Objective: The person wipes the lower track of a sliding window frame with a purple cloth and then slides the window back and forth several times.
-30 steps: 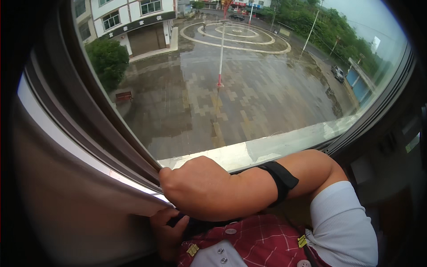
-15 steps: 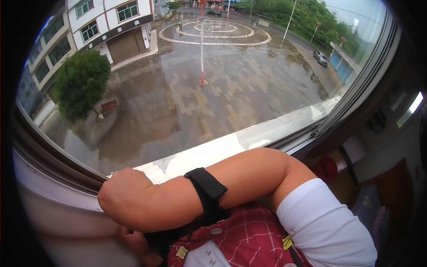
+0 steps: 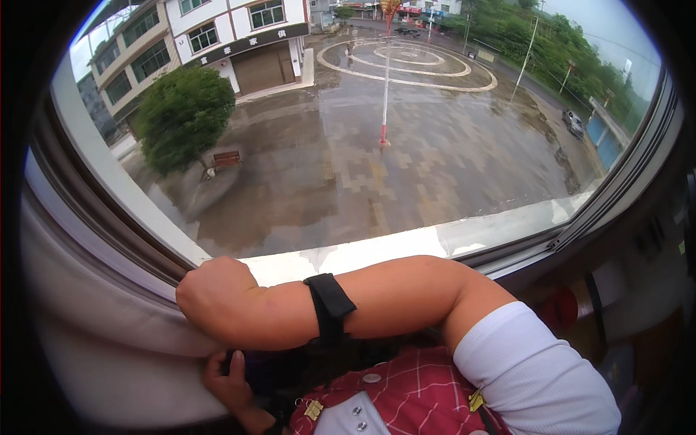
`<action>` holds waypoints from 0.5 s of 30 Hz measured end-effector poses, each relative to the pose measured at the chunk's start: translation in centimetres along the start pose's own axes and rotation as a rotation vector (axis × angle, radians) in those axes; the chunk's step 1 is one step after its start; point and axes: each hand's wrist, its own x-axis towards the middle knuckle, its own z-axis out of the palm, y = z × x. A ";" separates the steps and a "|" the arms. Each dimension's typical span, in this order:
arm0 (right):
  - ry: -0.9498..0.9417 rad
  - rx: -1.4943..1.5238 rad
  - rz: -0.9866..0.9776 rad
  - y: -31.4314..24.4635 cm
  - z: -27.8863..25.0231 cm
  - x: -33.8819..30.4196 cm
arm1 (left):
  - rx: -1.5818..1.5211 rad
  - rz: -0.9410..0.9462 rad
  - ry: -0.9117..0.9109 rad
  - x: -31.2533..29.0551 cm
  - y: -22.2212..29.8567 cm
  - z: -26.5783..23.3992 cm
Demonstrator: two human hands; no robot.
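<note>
Now the curled right hand (image 3: 221, 301) sits farther left alongside the long dark-brown window frame (image 3: 138, 243), leaving more of the bushy green tree (image 3: 185, 116) beyond uncovered; its fingers are hidden, so whether they clasp that frame cannot be told. Below that grip, the left hand (image 3: 228, 380) has its thumb raised beside the smooth grey-beige curtain (image 3: 123, 370), its hold unclear. That curtain crowds the grip's left, and the flaking white ledge (image 3: 362, 248) runs off to its right.

White ribbed sleeve (image 3: 536, 370) on right arm (image 3: 406, 301), ending above elbow. Broad black strap (image 3: 330, 297) with flap round same forearm. Dark band (image 3: 275, 426) at left wrist (image 3: 254, 418). Red garment (image 3: 417, 384), thin white grid lines, pale round button (image 3: 372, 378). Light grey panel (image 3: 337, 419), silver snaps (image 3: 357, 411). Yellow clip (image 3: 313, 410) near garment's left edge, another beside sleeve.
</note>
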 end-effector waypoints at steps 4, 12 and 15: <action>0.056 0.007 -0.005 -0.2 1.1 0.6 | -0.032 -0.038 0.024 -1.3 0.9 0.2; 0.029 -0.021 0.017 -0.7 3.0 2.0 | 0.002 0.043 0.127 -3.5 1.8 0.9; 0.031 -0.012 0.030 -0.8 3.3 2.3 | -0.014 0.024 0.097 -4.2 2.2 1.0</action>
